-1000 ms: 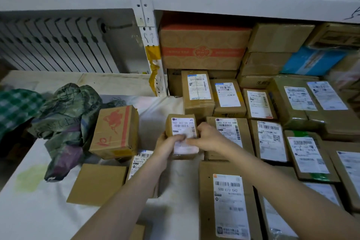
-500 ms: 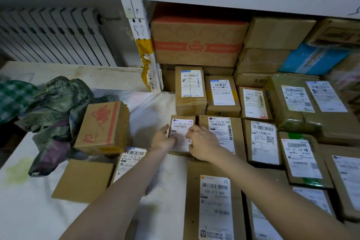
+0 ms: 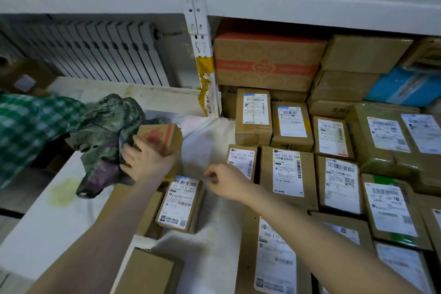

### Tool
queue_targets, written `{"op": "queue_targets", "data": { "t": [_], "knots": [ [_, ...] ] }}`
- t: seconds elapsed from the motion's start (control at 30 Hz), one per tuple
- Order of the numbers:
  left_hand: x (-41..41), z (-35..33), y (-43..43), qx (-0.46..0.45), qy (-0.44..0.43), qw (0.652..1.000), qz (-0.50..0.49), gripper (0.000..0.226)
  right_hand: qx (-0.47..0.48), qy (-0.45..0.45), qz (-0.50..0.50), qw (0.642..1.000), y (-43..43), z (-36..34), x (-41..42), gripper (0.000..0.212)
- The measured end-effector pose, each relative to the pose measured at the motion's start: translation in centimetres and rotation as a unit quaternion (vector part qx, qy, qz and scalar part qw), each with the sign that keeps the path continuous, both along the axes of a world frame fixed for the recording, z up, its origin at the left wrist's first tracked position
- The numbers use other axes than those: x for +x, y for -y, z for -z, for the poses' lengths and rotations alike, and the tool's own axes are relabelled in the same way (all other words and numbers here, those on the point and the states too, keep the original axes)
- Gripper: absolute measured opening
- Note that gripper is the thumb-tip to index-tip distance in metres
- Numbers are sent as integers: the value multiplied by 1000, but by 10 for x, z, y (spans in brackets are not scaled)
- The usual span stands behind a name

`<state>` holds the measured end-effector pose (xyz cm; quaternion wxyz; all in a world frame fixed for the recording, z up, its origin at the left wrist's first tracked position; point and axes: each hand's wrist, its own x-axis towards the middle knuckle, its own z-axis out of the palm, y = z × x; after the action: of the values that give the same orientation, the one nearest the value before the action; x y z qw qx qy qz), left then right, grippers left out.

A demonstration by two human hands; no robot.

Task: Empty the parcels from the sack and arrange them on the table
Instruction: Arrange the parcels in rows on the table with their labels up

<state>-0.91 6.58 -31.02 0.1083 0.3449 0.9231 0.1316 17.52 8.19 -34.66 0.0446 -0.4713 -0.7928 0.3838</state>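
Left grip [image 3: 148,162] seemingly clasps red-printed box [image 3: 163,137] at its edge; right grip [image 3: 229,182] (slack, empty) over open cloth [image 3: 205,143].

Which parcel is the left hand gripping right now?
The tilted red-printed carton beside the crumpled sack; the left hand grips its near side. Neighbouring parcels show white shipping labels; this one shows none.
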Motion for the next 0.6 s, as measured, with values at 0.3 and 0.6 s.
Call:
{"op": "queue_targets", "data": {
  "t": [0.3,0.6],
  "knots": [
    [-14,-14,-1,62,110,992,2,112,-27,-160,194,967,1,-5,-23,24],
    [-15,-37,36,91,745,661,20,55,-409,-465,306,723,23,-49,-33,45]
  ]
}}
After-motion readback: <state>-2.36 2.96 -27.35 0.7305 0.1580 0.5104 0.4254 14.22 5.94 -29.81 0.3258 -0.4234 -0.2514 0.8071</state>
